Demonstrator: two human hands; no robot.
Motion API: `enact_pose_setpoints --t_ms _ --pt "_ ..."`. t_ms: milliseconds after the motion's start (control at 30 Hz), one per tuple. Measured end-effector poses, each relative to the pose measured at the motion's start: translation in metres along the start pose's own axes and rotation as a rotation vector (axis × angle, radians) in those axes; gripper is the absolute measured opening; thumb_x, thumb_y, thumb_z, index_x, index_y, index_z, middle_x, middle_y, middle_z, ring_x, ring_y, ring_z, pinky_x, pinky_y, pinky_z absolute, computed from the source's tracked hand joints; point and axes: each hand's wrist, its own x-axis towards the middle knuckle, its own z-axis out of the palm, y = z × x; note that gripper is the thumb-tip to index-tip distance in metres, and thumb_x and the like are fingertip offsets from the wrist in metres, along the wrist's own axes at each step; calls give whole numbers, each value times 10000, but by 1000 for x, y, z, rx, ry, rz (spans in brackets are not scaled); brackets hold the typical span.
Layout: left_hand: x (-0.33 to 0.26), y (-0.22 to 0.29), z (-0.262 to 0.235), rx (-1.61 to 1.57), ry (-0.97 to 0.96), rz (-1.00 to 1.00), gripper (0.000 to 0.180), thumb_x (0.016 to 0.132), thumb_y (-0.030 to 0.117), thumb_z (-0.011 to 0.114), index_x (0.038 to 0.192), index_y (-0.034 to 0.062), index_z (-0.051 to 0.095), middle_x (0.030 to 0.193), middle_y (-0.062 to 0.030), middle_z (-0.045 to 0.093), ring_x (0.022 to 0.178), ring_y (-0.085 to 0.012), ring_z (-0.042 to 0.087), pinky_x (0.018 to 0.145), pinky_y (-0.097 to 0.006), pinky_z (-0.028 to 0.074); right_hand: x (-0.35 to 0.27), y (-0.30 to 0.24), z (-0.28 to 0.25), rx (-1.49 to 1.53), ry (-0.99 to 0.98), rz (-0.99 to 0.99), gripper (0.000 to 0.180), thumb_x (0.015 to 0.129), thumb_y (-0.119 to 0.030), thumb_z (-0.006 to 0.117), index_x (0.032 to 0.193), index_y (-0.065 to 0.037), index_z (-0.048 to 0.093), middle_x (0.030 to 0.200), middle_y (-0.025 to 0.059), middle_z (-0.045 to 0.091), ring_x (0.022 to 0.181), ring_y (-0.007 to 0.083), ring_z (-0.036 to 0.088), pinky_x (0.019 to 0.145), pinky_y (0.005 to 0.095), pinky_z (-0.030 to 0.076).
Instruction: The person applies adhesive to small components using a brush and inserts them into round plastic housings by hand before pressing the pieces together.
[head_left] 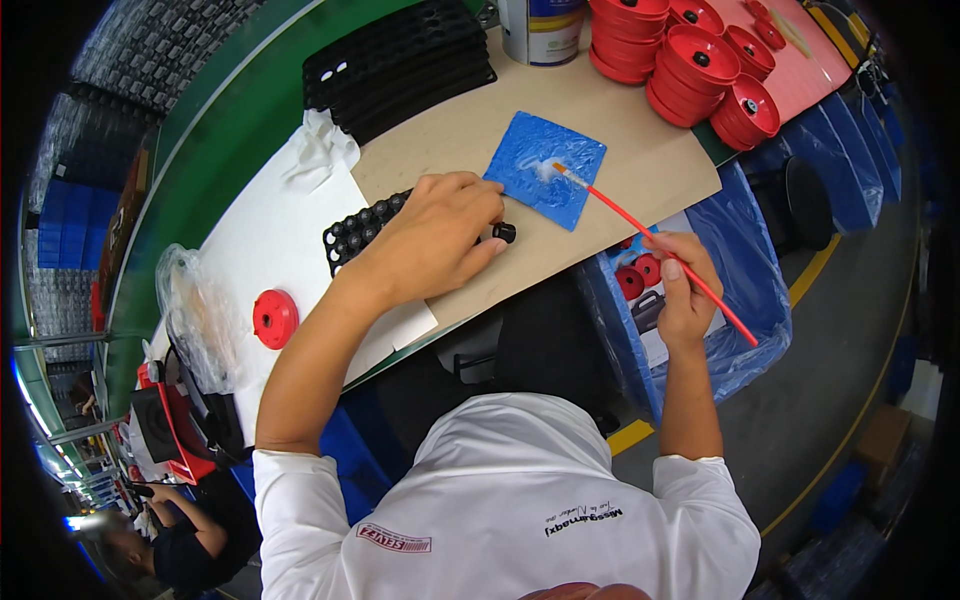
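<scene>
In my right hand (pixel 683 287) is a slim paintbrush (pixel 626 211) with a red handle, held between thumb and fingers. Its bristles touch a smear of whitish paste (pixel 545 168) on a blue square plate (pixel 570 207). My left hand (pixel 440 235) is bent over a black tray of small round parts (pixel 358 233), covering part of it. Thumb and fingers close on a small black cylindrical part (pixel 505 232) just past the tray's right end; the exact grip is partly hidden. A red round disc (pixel 275 318) lies on white paper to the left.
Stacked black trays (pixel 400 75) and a paint-type can (pixel 541 35) stand at the back. Red spools (pixel 690 65) are piled at the back right. A blue-lined bin (pixel 745 290) sits off the table's right edge. Clear plastic bags (pixel 200 315) lie left; a person (pixel 180 540) is at lower left.
</scene>
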Motion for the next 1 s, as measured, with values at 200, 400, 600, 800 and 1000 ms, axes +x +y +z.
enact_pose_setpoints --t_ms 200,400,600,800,1000 --pt "3 0 5 16 -12 -23 224 892 182 622 1036 16 579 1247 -167 596 1205 -326 492 1023 -426 350 25 24 -8 96 101 75 180 985 -144 522 1044 6 601 932 69 619 854 105 540 772 242 435" --pt "1 -3 11 20 20 -26 220 900 180 613 1041 15 579 1243 -163 603 1208 -322 497 1026 -425 350 58 25 -6 221 110 264 218 997 -165 507 1094 -3 615 901 53 654 749 54 514 642 200 392" --pt "1 -1 11 30 14 -39 226 912 194 603 1043 10 588 1257 -160 597 1221 -313 488 1034 -422 343 93 37 7 318 -19 398 248 1005 -195 509 1105 4 618 903 58 666 702 49 502 585 192 376" --pt "-1 -2 14 73 29 -52 266 925 206 591 1084 -6 611 1252 -163 596 1228 -304 481 1038 -417 339 106 49 4 404 -156 626 260 1003 -215 523 1102 7 617 907 58 662 673 48 492 546 196 365" --pt "3 2 12 97 -12 -86 308 931 209 586 1125 -29 606 1227 -168 607 1238 -301 476 1042 -419 336 109 50 -2 507 -37 601 262 1000 -218 530 1101 8 615 891 65 649 662 51 497 529 202 361"
